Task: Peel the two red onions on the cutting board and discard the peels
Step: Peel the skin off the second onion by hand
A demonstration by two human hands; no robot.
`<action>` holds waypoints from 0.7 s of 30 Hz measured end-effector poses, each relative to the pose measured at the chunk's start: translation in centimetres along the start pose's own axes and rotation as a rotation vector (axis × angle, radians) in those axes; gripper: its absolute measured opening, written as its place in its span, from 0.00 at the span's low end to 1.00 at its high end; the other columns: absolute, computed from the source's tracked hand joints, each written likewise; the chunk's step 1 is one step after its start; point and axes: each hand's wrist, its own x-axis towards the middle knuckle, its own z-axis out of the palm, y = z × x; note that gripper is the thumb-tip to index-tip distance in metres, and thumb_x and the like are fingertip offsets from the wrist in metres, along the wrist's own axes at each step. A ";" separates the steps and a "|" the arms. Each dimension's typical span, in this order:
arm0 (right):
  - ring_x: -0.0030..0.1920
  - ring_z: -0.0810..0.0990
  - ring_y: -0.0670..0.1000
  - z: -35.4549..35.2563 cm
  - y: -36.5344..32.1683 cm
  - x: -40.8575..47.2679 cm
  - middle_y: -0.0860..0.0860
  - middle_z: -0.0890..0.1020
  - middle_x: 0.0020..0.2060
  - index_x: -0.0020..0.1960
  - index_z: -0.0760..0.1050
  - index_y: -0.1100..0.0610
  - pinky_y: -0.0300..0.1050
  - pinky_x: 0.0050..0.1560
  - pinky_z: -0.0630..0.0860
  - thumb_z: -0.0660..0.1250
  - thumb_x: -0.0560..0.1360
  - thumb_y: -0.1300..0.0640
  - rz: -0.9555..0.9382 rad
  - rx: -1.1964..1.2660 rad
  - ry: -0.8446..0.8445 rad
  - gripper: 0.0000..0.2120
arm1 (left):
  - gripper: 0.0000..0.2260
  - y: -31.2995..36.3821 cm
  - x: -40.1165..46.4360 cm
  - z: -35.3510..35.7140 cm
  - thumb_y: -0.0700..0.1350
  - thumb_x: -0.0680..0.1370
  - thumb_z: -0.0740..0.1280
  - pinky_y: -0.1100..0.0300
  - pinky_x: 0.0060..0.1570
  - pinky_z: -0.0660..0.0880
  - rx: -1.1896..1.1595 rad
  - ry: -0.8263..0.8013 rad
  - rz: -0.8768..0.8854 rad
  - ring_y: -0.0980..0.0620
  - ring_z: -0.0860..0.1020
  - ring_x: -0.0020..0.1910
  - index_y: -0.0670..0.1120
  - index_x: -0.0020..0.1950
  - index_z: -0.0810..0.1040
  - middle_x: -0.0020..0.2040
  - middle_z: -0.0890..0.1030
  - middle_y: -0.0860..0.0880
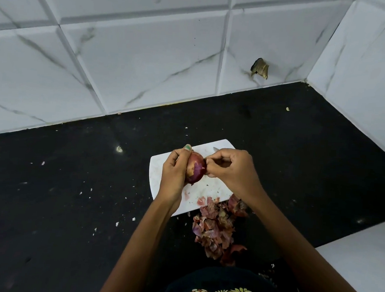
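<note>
A home kitchen is indicated by a black stone counter (72, 183), marbled wall tiles (147, 64) and a cutting board (161, 166)

We see the black table (60, 183) lying open to the left of the white cutting board (163, 166), with only small scattered scraps on it. To the right of the board the dark surface also lies bare up to the tiled side wall (359, 99). Behind the board, a free strip runs to the tiled back wall (124, 62). At the board's near right corner a heap of onion peels (218, 228) lies between the forearms. A knife tip (215, 149) shows at the board's far edge, beside the right hand (233, 168).
</note>
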 end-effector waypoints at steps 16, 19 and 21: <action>0.49 0.81 0.45 2.3 1.1 -1.2 0.48 0.82 0.43 0.44 0.80 0.55 0.47 0.49 0.80 0.71 0.73 0.60 -0.002 0.140 0.166 0.01 | 0.19 -1.1 0.1 0.4 0.55 0.78 0.64 0.58 0.39 0.78 -0.071 0.079 0.005 0.50 0.79 0.44 0.41 0.59 0.74 0.52 0.79 0.40; 0.46 0.82 0.49 2.5 1.7 -1.0 0.49 0.81 0.42 0.43 0.77 0.51 0.52 0.46 0.81 0.68 0.75 0.59 0.057 0.166 0.166 0.04 | 0.15 -1.0 0.2 0.2 0.56 0.78 0.64 0.59 0.38 0.77 -0.087 0.051 -0.012 0.52 0.78 0.43 0.44 0.53 0.76 0.49 0.77 0.43; 0.41 0.83 0.49 2.3 2.3 -0.9 0.52 0.82 0.39 0.44 0.77 0.56 0.51 0.45 0.82 0.67 0.77 0.59 0.156 0.186 0.193 0.03 | 0.16 -0.9 0.0 0.2 0.59 0.78 0.62 0.57 0.43 0.77 -0.130 0.033 -0.057 0.50 0.79 0.46 0.47 0.49 0.78 0.47 0.79 0.45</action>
